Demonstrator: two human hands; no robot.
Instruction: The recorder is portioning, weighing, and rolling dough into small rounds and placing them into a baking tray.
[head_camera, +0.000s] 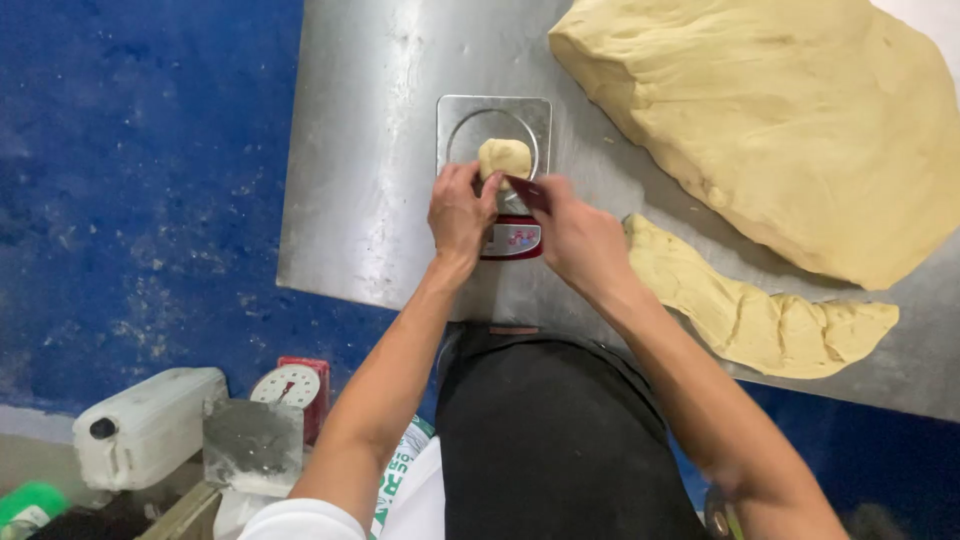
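A person stands at a steel table (350, 200). Their left hand (460, 210), fingers curled, touches a small dough ball (504, 157) sitting on a digital scale (495, 120). Their right hand (580, 235) pinches a dark red scraper (527, 190) (blade beside the ball). Pressing on the pan could likely skew the reading.

1. Pale yellow dough ball (505, 157) on my scale (494, 130), silver plate, red base
2. Dull grey steel tabletop (360, 180)
3. Speckled blue floor (140, 180)
4. My apron (550, 440) is black
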